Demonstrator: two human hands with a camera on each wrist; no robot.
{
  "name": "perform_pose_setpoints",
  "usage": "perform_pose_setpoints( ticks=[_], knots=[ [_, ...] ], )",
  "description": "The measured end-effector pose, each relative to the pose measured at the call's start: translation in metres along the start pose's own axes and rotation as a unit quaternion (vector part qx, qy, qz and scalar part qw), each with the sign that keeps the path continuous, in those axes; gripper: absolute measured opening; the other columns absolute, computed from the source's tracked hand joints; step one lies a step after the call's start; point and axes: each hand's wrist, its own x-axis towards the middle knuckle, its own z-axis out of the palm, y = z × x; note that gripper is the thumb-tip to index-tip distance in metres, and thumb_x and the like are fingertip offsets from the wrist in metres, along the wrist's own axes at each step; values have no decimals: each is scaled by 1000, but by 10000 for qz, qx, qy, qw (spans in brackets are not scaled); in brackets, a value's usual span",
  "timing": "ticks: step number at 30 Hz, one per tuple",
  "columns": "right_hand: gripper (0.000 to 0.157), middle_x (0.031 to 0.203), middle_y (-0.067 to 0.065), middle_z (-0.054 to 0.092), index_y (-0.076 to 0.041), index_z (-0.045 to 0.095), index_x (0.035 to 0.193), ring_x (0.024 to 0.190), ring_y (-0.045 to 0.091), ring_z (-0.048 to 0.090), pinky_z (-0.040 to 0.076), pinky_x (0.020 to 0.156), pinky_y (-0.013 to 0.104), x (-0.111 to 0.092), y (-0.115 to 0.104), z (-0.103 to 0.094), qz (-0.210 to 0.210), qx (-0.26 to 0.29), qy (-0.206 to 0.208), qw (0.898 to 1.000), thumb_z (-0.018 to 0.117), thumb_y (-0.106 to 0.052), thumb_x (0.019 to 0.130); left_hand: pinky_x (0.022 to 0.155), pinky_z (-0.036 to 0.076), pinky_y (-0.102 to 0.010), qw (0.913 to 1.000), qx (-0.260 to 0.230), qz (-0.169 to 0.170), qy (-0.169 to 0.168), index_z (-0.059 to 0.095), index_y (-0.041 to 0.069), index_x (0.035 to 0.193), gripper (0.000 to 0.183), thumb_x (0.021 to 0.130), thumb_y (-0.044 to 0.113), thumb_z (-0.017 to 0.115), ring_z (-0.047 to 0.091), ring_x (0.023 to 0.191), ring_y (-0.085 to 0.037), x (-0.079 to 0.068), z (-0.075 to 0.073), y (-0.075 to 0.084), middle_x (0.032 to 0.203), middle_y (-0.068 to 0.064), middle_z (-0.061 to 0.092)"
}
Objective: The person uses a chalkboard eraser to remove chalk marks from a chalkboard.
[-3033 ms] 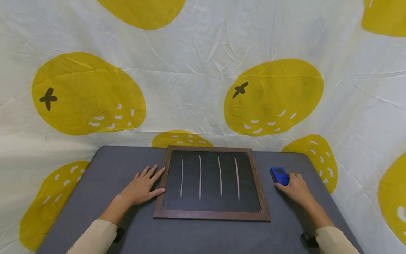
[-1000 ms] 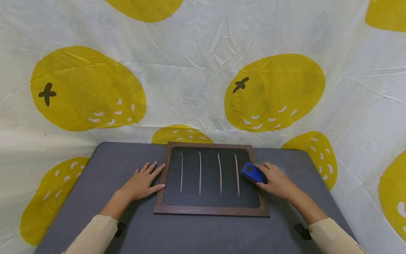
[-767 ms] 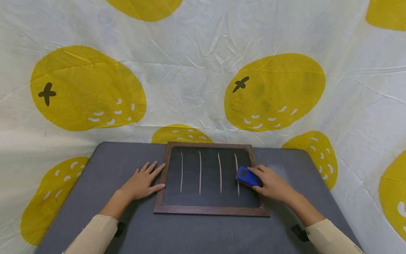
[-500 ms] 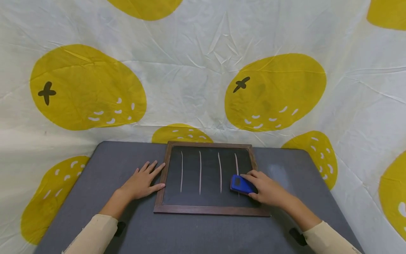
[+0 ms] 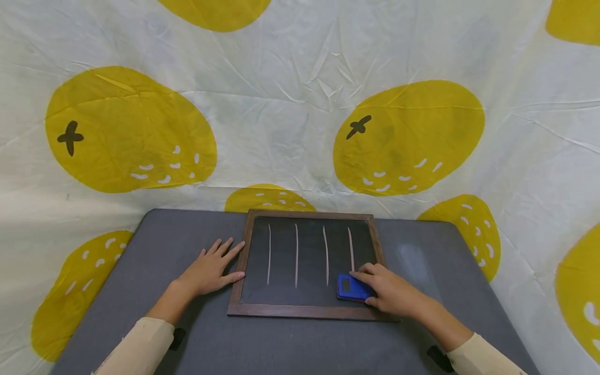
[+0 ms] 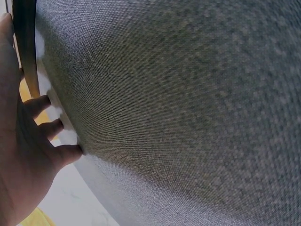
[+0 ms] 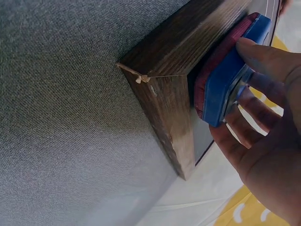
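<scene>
A small chalkboard (image 5: 281,296) in a brown wooden frame lies on the table, with several upright pale chalk lines (image 5: 326,255) on it. My right hand (image 5: 391,291) grips a blue board eraser (image 5: 348,289) between thumb and fingers, over the board's near right part. Its red felt pad (image 7: 221,61) faces the board in the right wrist view. The eraser and hand cover the lower end of the rightmost line. My left hand (image 5: 209,270), fingers spread, rests beside the board, with index fingertip and thumb tip at the left side of the frame.
The table (image 5: 290,346) has a grey cloth-like top with rounded far corners. Behind it hangs a white curtain (image 5: 276,135) printed with large yellow fruit shapes. A chipped spot (image 7: 142,79) shows at the near right corner of the board's frame.
My right hand has brought the eraser from right of the board leftward onto it, then down over the rightmost line toward the near edge. The left hand has stayed in place.
</scene>
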Motion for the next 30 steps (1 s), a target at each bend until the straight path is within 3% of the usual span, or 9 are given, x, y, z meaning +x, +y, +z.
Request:
perform_pose_setpoints(
  ticks=[17,30],
  knots=[
    [64,125,13,61,-2,61,143,106,25,59,56,85,43,4,1,10,88,-325,118,9994,85,-18,86,111,26,-79,9998,41,65,176,28,27,166,85,97,70,53,24,154,-51,-1,8,-3,168,-19,29],
    [62,125,16,61,0,60,144,103,28,59,54,86,45,34,18,3,288,-470,238,9982,83,-15,88,110,28,-80,9998,63,57,191,29,26,165,84,97,70,53,25,154,-51,-1,7,-1,168,-19,30]
  ],
)
